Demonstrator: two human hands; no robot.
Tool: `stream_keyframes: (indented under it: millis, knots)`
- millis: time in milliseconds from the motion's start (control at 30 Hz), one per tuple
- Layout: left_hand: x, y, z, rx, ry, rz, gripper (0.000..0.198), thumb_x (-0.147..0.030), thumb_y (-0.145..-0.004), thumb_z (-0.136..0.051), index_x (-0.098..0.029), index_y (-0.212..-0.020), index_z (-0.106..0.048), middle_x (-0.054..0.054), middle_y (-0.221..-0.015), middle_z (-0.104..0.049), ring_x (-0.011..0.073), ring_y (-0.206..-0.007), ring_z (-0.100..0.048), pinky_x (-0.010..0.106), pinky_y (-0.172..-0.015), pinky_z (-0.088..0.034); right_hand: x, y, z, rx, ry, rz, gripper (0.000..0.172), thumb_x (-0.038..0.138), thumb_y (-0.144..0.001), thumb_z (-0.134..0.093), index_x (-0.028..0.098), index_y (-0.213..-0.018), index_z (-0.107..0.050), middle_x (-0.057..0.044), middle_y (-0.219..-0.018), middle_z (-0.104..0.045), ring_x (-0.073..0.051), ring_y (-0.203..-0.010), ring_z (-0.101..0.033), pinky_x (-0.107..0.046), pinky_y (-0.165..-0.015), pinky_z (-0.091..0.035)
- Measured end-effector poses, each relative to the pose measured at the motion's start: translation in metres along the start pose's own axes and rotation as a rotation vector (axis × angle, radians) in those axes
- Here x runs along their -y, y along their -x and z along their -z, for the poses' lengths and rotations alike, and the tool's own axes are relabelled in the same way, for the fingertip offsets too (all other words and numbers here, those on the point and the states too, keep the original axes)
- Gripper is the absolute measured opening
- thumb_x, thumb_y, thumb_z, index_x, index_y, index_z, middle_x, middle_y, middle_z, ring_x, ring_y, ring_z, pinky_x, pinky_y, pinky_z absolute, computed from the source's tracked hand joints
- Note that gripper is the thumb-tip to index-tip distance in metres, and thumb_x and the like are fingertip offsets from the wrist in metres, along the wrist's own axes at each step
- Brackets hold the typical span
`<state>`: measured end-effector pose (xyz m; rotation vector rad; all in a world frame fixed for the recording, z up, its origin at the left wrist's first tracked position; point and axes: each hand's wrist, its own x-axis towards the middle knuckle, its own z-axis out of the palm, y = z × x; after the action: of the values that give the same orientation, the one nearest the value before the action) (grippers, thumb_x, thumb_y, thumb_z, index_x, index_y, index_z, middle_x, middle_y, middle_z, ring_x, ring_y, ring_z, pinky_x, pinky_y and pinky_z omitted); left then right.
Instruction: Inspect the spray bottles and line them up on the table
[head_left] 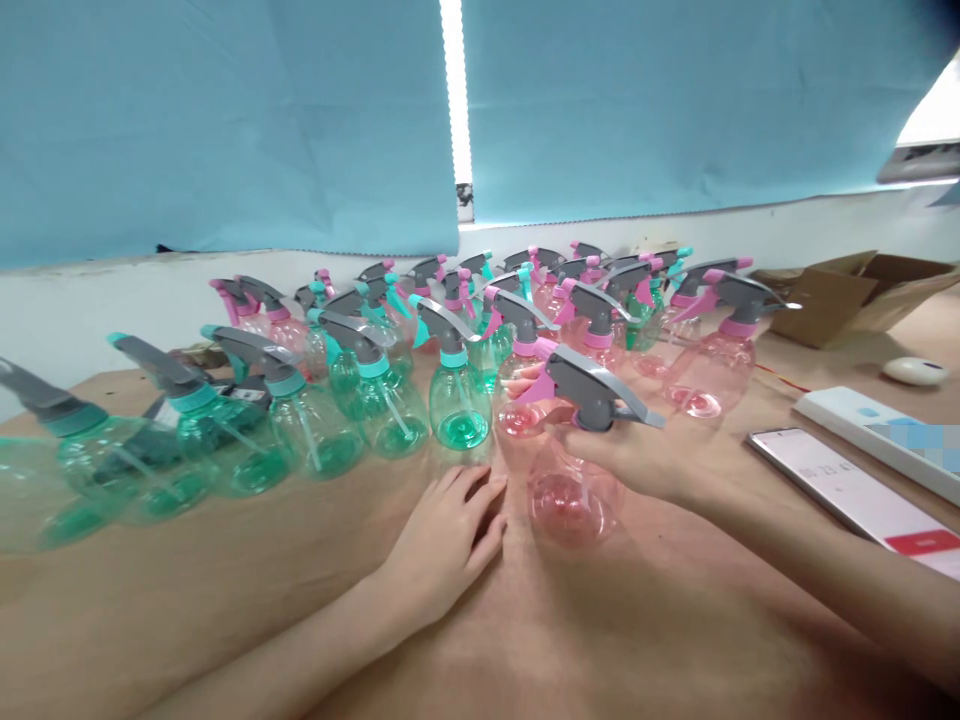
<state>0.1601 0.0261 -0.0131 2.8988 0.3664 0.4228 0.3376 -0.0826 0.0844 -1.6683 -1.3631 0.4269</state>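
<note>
My right hand (615,452) is closed around the neck of a pink spray bottle (574,500), just under its grey and pink trigger head, and the bottle leans slightly. My left hand (450,540) rests on the wooden table (360,610), fingers loosely bent and a little apart, with nothing in it. Just beyond its fingertips stands a green spray bottle (460,405) with a turquoise collar. Several more green spray bottles (319,430) line up to the left. Another pink spray bottle (709,370) stands to the right, behind my right hand.
Behind the front row, several pink and green bottles crowd toward the wall. At the right lie a phone (832,490) with a timer on its screen, a white power strip (877,430) and a white mouse (915,371). An open cardboard box (840,300) sits farther back.
</note>
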Motion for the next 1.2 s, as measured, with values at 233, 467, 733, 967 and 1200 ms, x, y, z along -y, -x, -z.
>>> stream_keyframes:
  millis: [233, 467, 733, 967, 1200]
  knots:
    - [0.000, -0.001, 0.001, 0.013, -0.001, -0.003, 0.030, -0.021, -0.094, -0.047, -0.015, -0.122, -0.056, 0.012, -0.123, -0.057, 0.0274, -0.111, -0.052, 0.044, -0.094, -0.045, -0.021, -0.001, -0.004, -0.041, -0.038, 0.019, 0.010, 0.015, -0.062, -0.047, 0.023, -0.064, -0.042, 0.006, -0.055, -0.035, -0.011, -0.052, -0.033, -0.026, -0.049, -0.029]
    - [0.000, -0.001, 0.000, 0.006, -0.004, 0.003, 0.031, -0.022, -0.094, -0.046, -0.017, -0.122, -0.056, 0.012, -0.124, -0.057, 0.0280, -0.112, -0.052, 0.045, -0.095, -0.045, -0.024, -0.001, -0.001, -0.016, -0.093, 0.092, 0.011, 0.013, -0.064, -0.048, 0.023, -0.066, -0.043, 0.009, -0.054, -0.033, -0.007, -0.046, -0.022, -0.024, -0.044, -0.025]
    - [0.000, -0.001, 0.000, -0.002, 0.001, -0.002, 0.030, -0.022, -0.094, -0.045, -0.019, -0.122, -0.056, 0.011, -0.123, -0.058, 0.0272, -0.110, -0.053, 0.044, -0.093, -0.045, -0.029, -0.002, -0.003, -0.059, -0.020, 0.017, 0.018, 0.018, -0.061, -0.049, 0.022, -0.053, -0.033, 0.007, -0.049, -0.028, -0.009, -0.046, -0.026, -0.025, -0.044, -0.022]
    - [0.000, 0.000, 0.000, 0.005, -0.005, 0.000, 0.030, -0.023, -0.094, -0.045, -0.017, -0.122, -0.056, 0.011, -0.123, -0.057, 0.0275, -0.111, -0.052, 0.044, -0.094, -0.045, -0.019, -0.001, -0.002, -0.073, 0.008, 0.007, 0.005, 0.019, -0.065, -0.050, 0.024, -0.065, -0.048, 0.005, -0.054, -0.037, -0.012, -0.052, -0.035, -0.026, -0.049, -0.030]
    - [-0.001, -0.002, 0.001, 0.011, 0.000, 0.005, 0.030, -0.024, -0.094, -0.044, -0.018, -0.121, -0.057, 0.011, -0.123, -0.058, 0.0274, -0.110, -0.053, 0.045, -0.093, -0.045, -0.005, -0.001, 0.000, -0.069, 0.010, -0.043, 0.022, 0.012, -0.060, -0.049, 0.023, -0.057, -0.031, 0.007, -0.049, -0.025, -0.009, -0.047, -0.025, -0.024, -0.043, -0.026]
